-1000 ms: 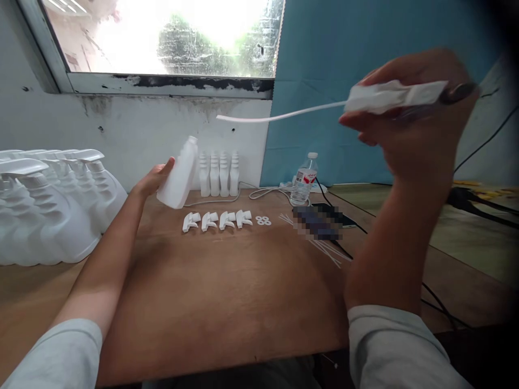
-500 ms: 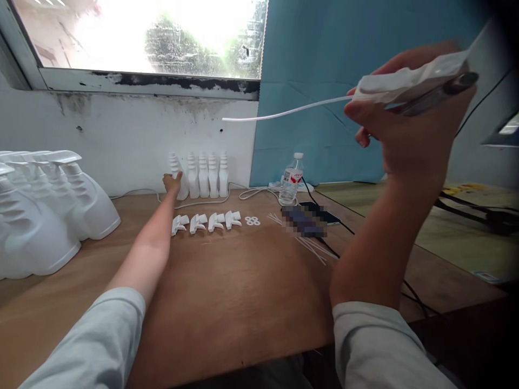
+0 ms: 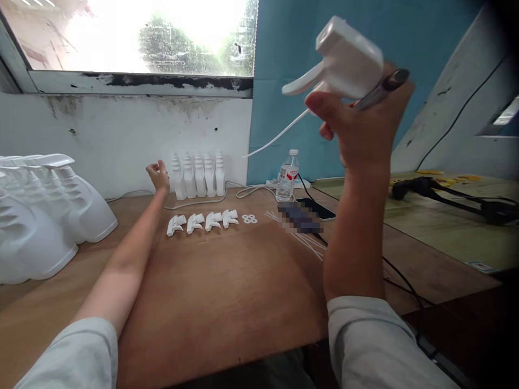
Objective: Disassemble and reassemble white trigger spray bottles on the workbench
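High on the right, my right hand [image 3: 360,127] is closed around a white trigger spray head [image 3: 352,56] with a thin white dip tube [image 3: 279,132] hanging from it. A pen [image 3: 381,89] is also tucked in that hand. My left hand [image 3: 159,177] is reached out near the wall, its fingers apart and holding nothing. Just right of it stands a row of several white spray bottles [image 3: 198,178], upright and without heads. Several more trigger heads [image 3: 213,221] lie in a line on the table, beside small white ring washers [image 3: 250,219].
Large white bottles [image 3: 52,216] lie stacked at the left. To the right are a water bottle [image 3: 287,178], a phone [image 3: 316,208], a blurred dark item [image 3: 300,218], loose white tubes [image 3: 306,243] and cables. A black strap [image 3: 441,197] lies on the surface at far right.
My left hand has let go of the leftmost bottle and moved left off it. My right hand has moved left and turned, so the trigger head now shows and its tube points down.
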Motion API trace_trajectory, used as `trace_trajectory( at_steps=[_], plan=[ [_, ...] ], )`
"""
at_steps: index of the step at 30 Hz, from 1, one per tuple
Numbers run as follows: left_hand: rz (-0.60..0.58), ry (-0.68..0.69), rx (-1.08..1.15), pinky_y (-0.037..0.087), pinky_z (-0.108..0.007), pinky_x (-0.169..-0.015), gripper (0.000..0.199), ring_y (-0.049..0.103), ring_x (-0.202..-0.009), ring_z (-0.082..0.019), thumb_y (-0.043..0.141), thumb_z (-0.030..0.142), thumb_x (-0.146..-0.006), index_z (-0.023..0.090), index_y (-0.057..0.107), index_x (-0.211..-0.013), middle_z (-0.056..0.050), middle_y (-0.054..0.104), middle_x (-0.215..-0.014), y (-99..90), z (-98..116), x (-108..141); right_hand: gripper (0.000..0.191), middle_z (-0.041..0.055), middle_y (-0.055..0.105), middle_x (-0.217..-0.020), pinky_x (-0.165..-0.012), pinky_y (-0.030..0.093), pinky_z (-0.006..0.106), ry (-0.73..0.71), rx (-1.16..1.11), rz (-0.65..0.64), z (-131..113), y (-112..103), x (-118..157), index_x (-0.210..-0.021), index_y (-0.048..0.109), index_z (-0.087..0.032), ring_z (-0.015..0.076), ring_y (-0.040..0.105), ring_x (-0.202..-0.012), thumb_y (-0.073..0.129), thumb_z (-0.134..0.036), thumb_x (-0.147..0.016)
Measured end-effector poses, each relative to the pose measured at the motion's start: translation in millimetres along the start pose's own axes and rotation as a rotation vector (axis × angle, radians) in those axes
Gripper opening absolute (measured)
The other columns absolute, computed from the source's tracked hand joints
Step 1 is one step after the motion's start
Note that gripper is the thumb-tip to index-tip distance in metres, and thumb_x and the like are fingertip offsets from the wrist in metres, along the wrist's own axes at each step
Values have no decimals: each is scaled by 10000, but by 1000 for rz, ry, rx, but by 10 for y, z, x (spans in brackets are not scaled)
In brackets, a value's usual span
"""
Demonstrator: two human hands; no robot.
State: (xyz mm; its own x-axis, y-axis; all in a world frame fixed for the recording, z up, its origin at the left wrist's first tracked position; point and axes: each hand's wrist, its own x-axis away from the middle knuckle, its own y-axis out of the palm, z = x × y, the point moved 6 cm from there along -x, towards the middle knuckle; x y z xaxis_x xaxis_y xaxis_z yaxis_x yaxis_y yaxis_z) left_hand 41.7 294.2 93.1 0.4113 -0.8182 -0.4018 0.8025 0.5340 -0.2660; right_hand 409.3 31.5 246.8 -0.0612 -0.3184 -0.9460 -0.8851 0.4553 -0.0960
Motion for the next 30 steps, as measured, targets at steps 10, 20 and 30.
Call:
trace_trajectory(
  at_steps=[10,20,30],
  plan=[
    [-546,789,251,519,-269,-698,484,641,-937,-176,424,641,-879,260,507,-1165,-62,615,-1066,-327,1836,1460,336,-34,560,-702,-595,371,263,-109,250,-474,32,1002,188,-849,588,-229,129,498,-640,807,-410,-668],
    [-515,783,199,495,-261,-610,351,641,-795,-162,519,532,-891,207,559,-1017,-50,628,-992,-422,1886,1567,313,-28,520,-702,-558,333,258,21,95,-432,214,1227,236,-862,532,-211,113,431,-614,740,-403,-731],
    [-1122,290,386,435,-220,-535,265,515,-623,-108,632,423,-841,244,486,-972,8,525,-777,-467,1138,2465,300,-27,485,-473,-484,204,265,-431,273,-747,-415,1222,1286,-539,483,-189,93,353,-438,551,-261,-822]
  ],
)
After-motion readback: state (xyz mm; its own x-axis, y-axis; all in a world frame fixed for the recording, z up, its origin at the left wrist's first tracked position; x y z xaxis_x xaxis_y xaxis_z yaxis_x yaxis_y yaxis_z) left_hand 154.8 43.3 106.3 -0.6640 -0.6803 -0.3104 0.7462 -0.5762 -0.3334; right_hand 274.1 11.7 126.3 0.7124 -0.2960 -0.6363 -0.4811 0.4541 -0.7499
